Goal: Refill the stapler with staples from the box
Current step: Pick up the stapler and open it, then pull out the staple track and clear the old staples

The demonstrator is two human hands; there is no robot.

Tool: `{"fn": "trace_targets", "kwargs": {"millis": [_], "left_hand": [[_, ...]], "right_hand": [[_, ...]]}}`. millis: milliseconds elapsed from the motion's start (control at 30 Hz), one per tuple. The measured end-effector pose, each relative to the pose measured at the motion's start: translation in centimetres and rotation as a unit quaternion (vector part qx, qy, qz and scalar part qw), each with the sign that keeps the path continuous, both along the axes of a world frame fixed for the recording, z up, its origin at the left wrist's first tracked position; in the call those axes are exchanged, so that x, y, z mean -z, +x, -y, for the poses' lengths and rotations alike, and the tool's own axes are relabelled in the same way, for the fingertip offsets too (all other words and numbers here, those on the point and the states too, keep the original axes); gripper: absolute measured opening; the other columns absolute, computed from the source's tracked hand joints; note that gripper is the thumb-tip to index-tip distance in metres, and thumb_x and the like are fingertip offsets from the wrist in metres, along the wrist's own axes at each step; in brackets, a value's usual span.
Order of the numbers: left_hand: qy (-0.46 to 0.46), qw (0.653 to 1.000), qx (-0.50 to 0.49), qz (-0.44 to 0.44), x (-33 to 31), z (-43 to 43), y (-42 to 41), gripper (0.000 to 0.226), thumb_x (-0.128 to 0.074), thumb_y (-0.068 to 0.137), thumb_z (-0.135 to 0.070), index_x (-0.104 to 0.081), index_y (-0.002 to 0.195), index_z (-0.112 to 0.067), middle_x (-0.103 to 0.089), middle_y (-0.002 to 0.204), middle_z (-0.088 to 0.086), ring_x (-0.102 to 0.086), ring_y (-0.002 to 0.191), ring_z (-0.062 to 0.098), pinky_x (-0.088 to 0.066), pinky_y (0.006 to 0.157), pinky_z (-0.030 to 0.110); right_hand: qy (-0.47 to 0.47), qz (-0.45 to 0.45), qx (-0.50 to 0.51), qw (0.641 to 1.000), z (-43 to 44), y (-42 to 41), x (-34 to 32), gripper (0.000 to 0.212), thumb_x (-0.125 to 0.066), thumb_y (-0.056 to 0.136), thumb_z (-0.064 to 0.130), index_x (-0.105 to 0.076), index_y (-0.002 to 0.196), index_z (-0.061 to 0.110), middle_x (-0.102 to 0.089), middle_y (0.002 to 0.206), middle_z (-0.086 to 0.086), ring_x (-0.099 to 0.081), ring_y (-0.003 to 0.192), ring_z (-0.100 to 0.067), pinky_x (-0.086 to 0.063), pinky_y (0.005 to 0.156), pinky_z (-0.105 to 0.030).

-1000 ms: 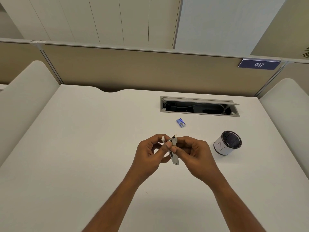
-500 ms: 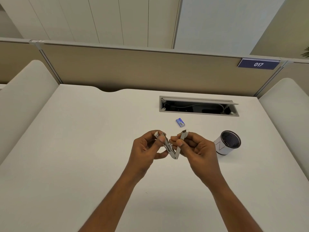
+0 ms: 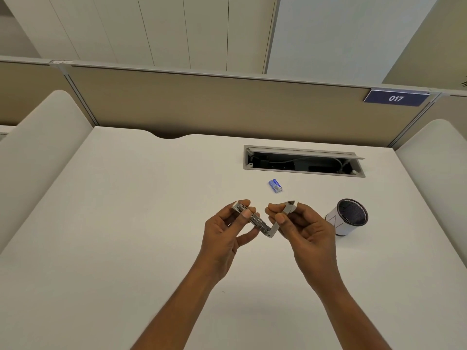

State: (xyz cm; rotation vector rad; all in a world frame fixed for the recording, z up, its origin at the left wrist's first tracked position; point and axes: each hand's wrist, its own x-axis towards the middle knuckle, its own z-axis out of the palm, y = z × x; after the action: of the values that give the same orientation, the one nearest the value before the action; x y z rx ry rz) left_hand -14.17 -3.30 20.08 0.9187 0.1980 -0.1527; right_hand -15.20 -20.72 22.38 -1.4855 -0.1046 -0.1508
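box (image 3: 275,186) behind stapler (image 3: 262,224), cup (image 3: 347,218) right

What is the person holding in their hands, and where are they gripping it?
A stapler, swung open. The left hand pinches the metal base half near its far end; the right hand grips the grey top cover.

Both forearms run off the bottom edge. The left hand (image 3: 227,231) covers much of the stapler (image 3: 262,223) tray, and the right hand (image 3: 303,228) hides most of its lid, so whether staples sit inside cannot be told. The print on the box (image 3: 275,186) is too small to read. The table (image 3: 126,223) is cut off at the bottom edge.
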Motion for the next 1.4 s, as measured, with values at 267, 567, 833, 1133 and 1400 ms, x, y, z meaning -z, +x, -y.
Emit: {"fn": "trace_targets", "kwargs": {"millis": [267,567,833,1133,1400], "left_hand": [[-0.059,0.997,-0.034,-0.029,-0.5,-0.7,1.1,0.036,-0.073,0.086,-0.016,-0.074,0.121,-0.009,-0.077,0.124,0.013,-0.074,0.114,0.024,-0.064,0.08,0.035],[-0.141,0.987,-0.051,-0.063,0.0,-1.2,1.2,0.022,-0.07,0.087,-0.011,-0.083,0.104,-0.01,-0.078,0.119,0.013,-0.077,0.108,0.021,-0.065,0.074,0.032],[-0.152,0.985,-0.047,-0.069,0.3,-1.5,0.8,0.024,-0.074,0.083,-0.014,-0.084,0.105,-0.012,-0.079,0.116,0.01,-0.077,0.106,0.02,-0.065,0.074,0.031],[-0.109,0.993,0.006,-0.051,0.4,-1.5,0.4,0.03,-0.076,0.083,-0.019,-0.082,0.113,-0.016,-0.08,0.111,0.006,-0.076,0.105,0.02,-0.064,0.077,0.031],[-0.092,0.994,0.048,-0.024,0.4,-1.2,-0.2,0.033,-0.073,0.091,-0.02,-0.077,0.123,-0.016,-0.076,0.125,0.006,-0.072,0.117,0.02,-0.062,0.085,0.033]], "right_hand": [[-0.023,0.007,0.023,0.999,0.7,-1.0,0.6,0.019,-0.074,0.091,0.012,-0.074,0.11,0.014,-0.079,0.11,-0.005,-0.073,0.11,-0.025,-0.058,0.095,-0.036],[0.078,-0.095,0.05,0.991,-0.4,-2.6,2.6,0.052,-0.089,0.071,0.045,-0.074,0.111,0.016,-0.077,0.116,-0.009,-0.072,0.111,-0.032,-0.057,0.097,-0.042],[-0.004,-0.089,0.005,0.996,0.6,-2.6,2.1,0.035,-0.086,0.076,0.028,-0.077,0.108,0.018,-0.079,0.11,-0.005,-0.074,0.106,-0.025,-0.059,0.089,-0.03],[-0.241,0.057,-0.073,0.966,-0.5,1.9,-3.1,0.022,-0.072,0.091,0.011,-0.076,0.108,0.025,-0.072,0.108,0.009,-0.072,0.099,-0.017,-0.06,0.086,-0.025],[-0.366,0.136,-0.1,0.915,-3.1,2.8,-2.9,0.027,-0.066,0.096,0.011,-0.076,0.118,0.023,-0.064,0.101,0.006,-0.066,0.092,-0.009,-0.06,0.08,-0.029]]}}
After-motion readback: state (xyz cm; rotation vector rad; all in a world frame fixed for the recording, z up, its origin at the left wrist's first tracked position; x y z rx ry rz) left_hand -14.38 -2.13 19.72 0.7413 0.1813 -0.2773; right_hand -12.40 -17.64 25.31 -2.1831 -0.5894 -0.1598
